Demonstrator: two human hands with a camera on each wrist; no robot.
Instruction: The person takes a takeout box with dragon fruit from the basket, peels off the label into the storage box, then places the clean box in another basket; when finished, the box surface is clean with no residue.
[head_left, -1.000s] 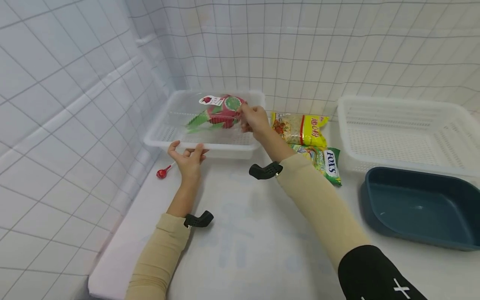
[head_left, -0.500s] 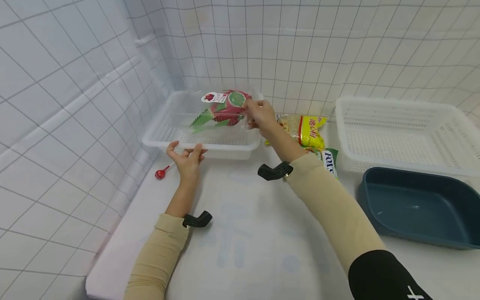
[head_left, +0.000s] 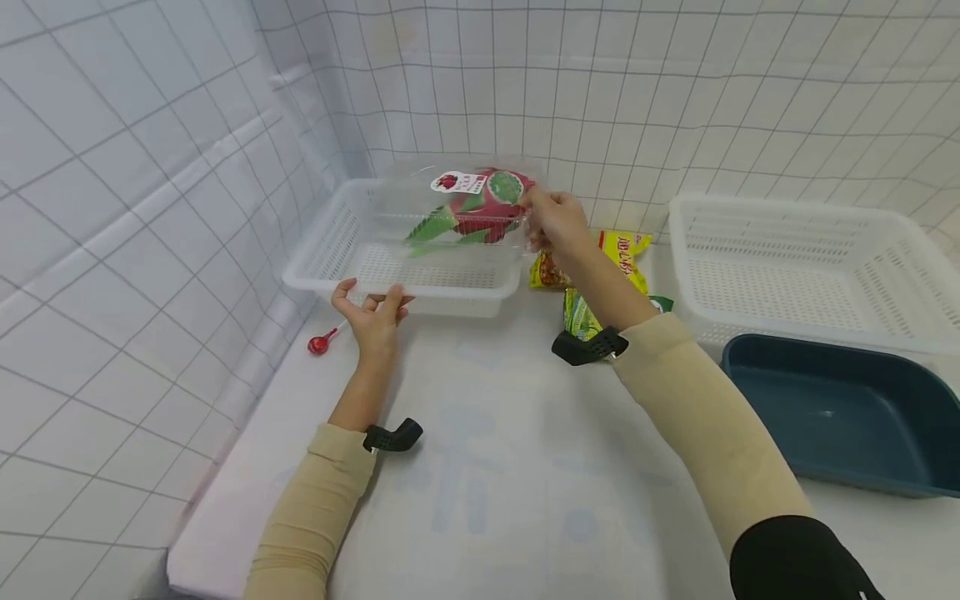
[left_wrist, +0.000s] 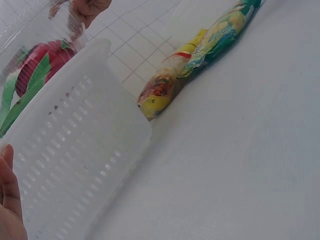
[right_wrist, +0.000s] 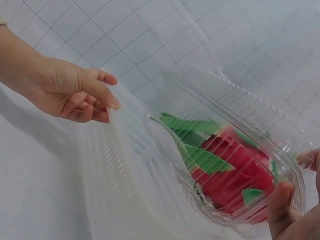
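Observation:
In the head view my right hand (head_left: 558, 221) grips the right end of a clear plastic clamshell box (head_left: 397, 196). Inside the box lies a red dragon fruit (head_left: 487, 208) with green leaf tips, and a white label is on the lid. The box is tilted above a white perforated basket (head_left: 300, 271) at the back left. On the basket's front rim my left hand (head_left: 375, 325) pinches the edge between thumb and fingers, as the right wrist view also shows at the basket's corner (right_wrist: 114, 112).
Right of the basket lie a yellow food packet (head_left: 622, 254) and a green packet (head_left: 577, 315), partly hidden by my right arm. A red lollipop (head_left: 321, 342) lies at left. A second white basket (head_left: 810, 333) and a dark blue tub (head_left: 840, 479) stand at right.
My right hand has moved right and slightly up with the clamshell box, baring more of the basket's floor. My left hand has stayed at the basket rim.

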